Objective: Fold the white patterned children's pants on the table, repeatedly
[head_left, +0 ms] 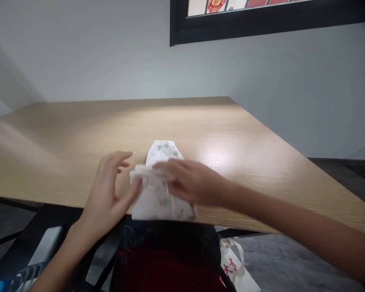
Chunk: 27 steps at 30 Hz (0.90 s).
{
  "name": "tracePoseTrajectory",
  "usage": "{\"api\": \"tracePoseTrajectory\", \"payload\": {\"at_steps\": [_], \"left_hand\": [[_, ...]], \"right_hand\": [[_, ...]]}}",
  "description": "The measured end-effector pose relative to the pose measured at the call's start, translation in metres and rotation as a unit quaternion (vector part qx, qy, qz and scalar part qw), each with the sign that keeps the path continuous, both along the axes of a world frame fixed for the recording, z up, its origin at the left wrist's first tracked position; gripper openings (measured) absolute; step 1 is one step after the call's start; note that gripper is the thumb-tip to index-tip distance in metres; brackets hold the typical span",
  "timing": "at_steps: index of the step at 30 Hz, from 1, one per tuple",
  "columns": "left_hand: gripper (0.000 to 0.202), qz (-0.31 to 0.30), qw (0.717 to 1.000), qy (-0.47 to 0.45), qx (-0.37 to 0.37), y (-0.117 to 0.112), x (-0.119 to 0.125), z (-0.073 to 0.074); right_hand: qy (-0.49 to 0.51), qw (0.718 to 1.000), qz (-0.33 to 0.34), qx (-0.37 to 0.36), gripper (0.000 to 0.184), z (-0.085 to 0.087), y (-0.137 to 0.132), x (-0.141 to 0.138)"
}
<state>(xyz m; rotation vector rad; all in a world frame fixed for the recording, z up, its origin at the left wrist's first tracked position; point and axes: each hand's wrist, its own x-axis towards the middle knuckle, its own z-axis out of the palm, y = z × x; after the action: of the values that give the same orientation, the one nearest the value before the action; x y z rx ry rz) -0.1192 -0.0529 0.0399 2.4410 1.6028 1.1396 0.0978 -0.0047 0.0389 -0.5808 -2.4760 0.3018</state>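
A pale grey wall stood behind a light wooden surface [231,134], with the lower edge of a dark picture frame [261,24] above it. We saw a white printed cloth [158,194], a small folded piece with faint greenish marks, lying on the near edge of the surface, directly between and under the hands. The right hand [191,182] rested on top of the cloth, its fingers closed on a folded-over flap at the cloth's left side. The left hand [109,190] was spread loose, fingers apart, its thumb touching the cloth's left edge; it gripped nothing. The cloth's far end stuck out beyond the right hand's fingers, flat on the surface. Below the hands, past the surface's near edge, we saw dark clothing [167,259]. To the right of that, below the right forearm, lay a white bag [235,269] with red marks on the floor.
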Motion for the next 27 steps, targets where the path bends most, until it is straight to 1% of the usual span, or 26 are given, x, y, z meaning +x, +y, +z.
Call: {"api": "tracePoseTrajectory", "payload": {"at_steps": [1, 3, 5, 7, 8, 9, 11, 12, 14, 15, 17, 19, 20, 21, 23, 26, 27], "left_hand": [[0.040, 0.012, 1.000, -0.003, 0.000, 0.011, 0.002, -0.005], [0.038, 0.018, 0.999, 0.018, -0.038, 0.029, 0.004, -0.016], [0.036, 0.004, 0.994, 0.055, -0.091, 0.038, 0.006, -0.025], [0.037, -0.016, 0.987, 0.095, -0.129, 0.039, 0.007, -0.033], [0.037, -0.023, 0.983, 0.113, -0.141, 0.039, 0.008, -0.035], [0.037, -0.029, 0.980, 0.129, -0.148, 0.038, 0.008, -0.036], [0.036, -0.044, 0.974, 0.159, -0.157, 0.041, 0.009, -0.037], [0.036, -0.053, 0.971, 0.173, -0.158, 0.045, 0.010, -0.037], [0.037, -0.077, 0.965, 0.201, -0.150, 0.059, 0.014, -0.037], [0.037, -0.087, 0.963, 0.213, -0.143, 0.069, 0.017, -0.037], [0.038, -0.107, 0.958, 0.230, -0.134, 0.091, 0.025, -0.039], [0.037, -0.127, 0.952, 0.244, -0.136, 0.108, 0.034, -0.042], [0.036, -0.137, 0.948, 0.251, -0.140, 0.111, 0.038, -0.045], [0.036, -0.148, 0.943, 0.259, -0.145, 0.110, 0.041, -0.048], [0.038, -0.157, 0.938, 0.270, -0.147, 0.094, 0.044, -0.055], [0.043, -0.150, 0.942, 0.272, -0.125, 0.045, 0.040, -0.064], [0.045, -0.142, 0.945, 0.271, -0.115, 0.027, 0.036, -0.065]], "right_hand": [[-0.006, 0.999, -0.031, -0.031, 0.037, -0.001, 0.024, -0.002], [-0.004, 0.992, -0.100, -0.077, 0.044, -0.007, 0.070, -0.005], [-0.001, 0.984, -0.152, -0.088, 0.049, -0.018, 0.108, -0.005], [-0.023, 0.980, -0.180, -0.075, 0.046, -0.030, 0.133, -0.002], [-0.036, 0.980, -0.186, -0.064, 0.042, -0.035, 0.139, 0.000], [-0.045, 0.980, -0.189, -0.048, 0.038, -0.040, 0.142, 0.002], [-0.039, 0.982, -0.183, -0.002, 0.030, -0.045, 0.137, 0.004], [-0.024, 0.985, -0.172, 0.022, 0.030, -0.046, 0.129, 0.003], [0.012, 0.990, -0.127, 0.053, 0.032, -0.046, 0.108, 0.000], [0.027, 0.994, -0.099, 0.049, 0.034, -0.046, 0.096, -0.003], [0.045, 0.998, -0.049, 0.013, 0.038, -0.048, 0.076, -0.011], [0.030, 0.999, -0.025, -0.025, 0.041, -0.052, 0.065, -0.021], [0.008, 0.999, -0.024, -0.037, 0.041, -0.054, 0.065, -0.025], [-0.020, 0.999, -0.030, -0.039, 0.041, -0.056, 0.069, -0.028], [-0.089, 0.994, -0.064, -0.014, 0.042, -0.060, 0.086, -0.032], [-0.171, 0.972, -0.152, 0.051, 0.047, -0.061, 0.126, -0.033], [-0.189, 0.963, -0.185, 0.057, 0.049, -0.060, 0.139, -0.033]]}}
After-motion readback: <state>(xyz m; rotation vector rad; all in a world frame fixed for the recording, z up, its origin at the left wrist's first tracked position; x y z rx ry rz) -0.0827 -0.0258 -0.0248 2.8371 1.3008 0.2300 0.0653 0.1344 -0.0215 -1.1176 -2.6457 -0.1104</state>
